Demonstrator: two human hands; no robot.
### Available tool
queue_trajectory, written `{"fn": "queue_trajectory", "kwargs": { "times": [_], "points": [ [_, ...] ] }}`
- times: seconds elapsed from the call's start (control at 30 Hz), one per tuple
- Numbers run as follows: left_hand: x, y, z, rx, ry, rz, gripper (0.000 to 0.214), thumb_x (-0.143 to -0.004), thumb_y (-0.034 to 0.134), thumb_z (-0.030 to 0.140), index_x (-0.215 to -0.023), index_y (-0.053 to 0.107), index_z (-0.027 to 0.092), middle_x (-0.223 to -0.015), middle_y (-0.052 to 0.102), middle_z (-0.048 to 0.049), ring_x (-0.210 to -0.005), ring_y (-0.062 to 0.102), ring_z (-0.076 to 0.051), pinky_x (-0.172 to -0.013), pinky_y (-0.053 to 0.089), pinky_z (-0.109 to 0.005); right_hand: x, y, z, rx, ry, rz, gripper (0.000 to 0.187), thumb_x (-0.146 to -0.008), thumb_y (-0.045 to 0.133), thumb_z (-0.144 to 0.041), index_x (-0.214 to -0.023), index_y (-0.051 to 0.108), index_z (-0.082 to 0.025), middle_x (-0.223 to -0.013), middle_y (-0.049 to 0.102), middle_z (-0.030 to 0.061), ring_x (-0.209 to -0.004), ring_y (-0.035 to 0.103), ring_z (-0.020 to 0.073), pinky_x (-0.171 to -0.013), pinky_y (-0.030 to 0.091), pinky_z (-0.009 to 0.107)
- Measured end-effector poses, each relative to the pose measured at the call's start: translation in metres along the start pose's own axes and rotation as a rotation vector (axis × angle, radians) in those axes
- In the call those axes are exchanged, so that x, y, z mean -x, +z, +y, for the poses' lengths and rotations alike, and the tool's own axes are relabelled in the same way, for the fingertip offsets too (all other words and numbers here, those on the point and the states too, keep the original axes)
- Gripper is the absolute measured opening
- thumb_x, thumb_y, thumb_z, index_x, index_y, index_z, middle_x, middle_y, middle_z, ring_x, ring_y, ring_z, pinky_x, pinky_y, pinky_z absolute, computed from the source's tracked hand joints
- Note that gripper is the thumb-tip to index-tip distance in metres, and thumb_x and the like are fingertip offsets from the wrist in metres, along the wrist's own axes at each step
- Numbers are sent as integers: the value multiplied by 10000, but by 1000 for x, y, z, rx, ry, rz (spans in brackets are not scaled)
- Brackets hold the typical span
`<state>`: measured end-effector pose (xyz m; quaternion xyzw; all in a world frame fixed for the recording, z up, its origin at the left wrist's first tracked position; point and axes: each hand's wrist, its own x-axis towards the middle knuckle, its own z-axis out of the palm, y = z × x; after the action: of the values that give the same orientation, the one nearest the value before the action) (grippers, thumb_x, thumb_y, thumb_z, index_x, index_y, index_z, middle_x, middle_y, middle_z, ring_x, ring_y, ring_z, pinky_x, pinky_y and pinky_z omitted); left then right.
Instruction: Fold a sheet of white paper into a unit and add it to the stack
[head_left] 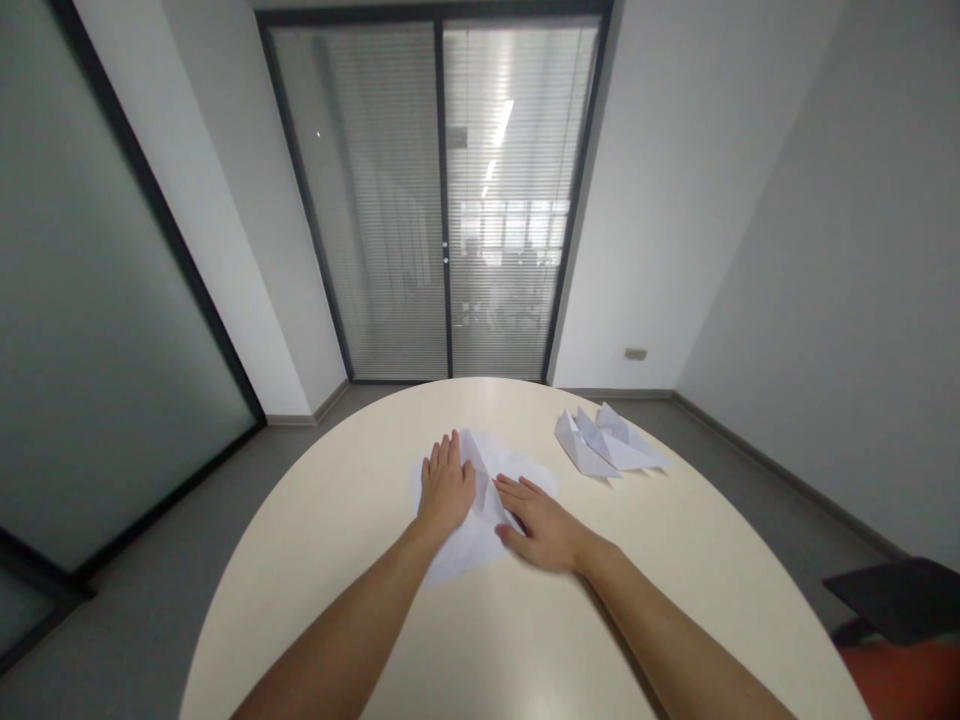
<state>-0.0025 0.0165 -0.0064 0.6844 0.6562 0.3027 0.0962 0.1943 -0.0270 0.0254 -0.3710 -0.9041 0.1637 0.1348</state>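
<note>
A white sheet of paper (pixel 480 535) with a fold in it lies on the round cream table (pixel 352 500). My left hand (pixel 445 487) rests flat on the sheet's left part, fingers stretched out together and pointing away from me. My right hand (pixel 541 524) lies flat on the sheet's right side, fingers extended toward the fold in the middle. Neither hand grips anything.
Folded white paper pieces (pixel 606 443) lie together on the table at the far right. A dark chair with a red seat (pixel 896 625) stands at the right edge. Glass doors with blinds (pixel 442 200) close the room ahead; grey floor surrounds the table.
</note>
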Motion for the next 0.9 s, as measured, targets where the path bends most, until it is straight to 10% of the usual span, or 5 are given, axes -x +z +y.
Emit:
{"fn": "queue_trajectory", "kwargs": {
  "times": [0.43,0.73,0.9],
  "points": [
    [-6,-11,1,166,96,218,660,-944,429,270,-1554,202,159,-1595,312,-120,-1477,272,-252,-1212,258,-442,-2,-5,-1,-181,156,242,471,-1009,309,-375,-1371,579,-240,-1324,649,59,-1216,590,252,-1082,417,421],
    [-15,-9,-10,388,-28,257,549,-936,502,283,-1454,363,161,-1378,571,-154,-1282,542,-238,-1078,437,-381,-4,-9,25,-415,339,778,413,-910,511,-535,-1063,700,-201,-1074,738,80,-963,663,274,-884,511,391],
    [-17,-6,-12,538,16,248,283,-940,505,257,-1213,531,188,-1165,680,-100,-1084,651,-200,-960,509,-341,-4,-9,35,-417,357,951,458,-877,566,-545,-1138,632,-175,-1172,684,118,-1115,606,299,-1038,428,461]
  ]
}}
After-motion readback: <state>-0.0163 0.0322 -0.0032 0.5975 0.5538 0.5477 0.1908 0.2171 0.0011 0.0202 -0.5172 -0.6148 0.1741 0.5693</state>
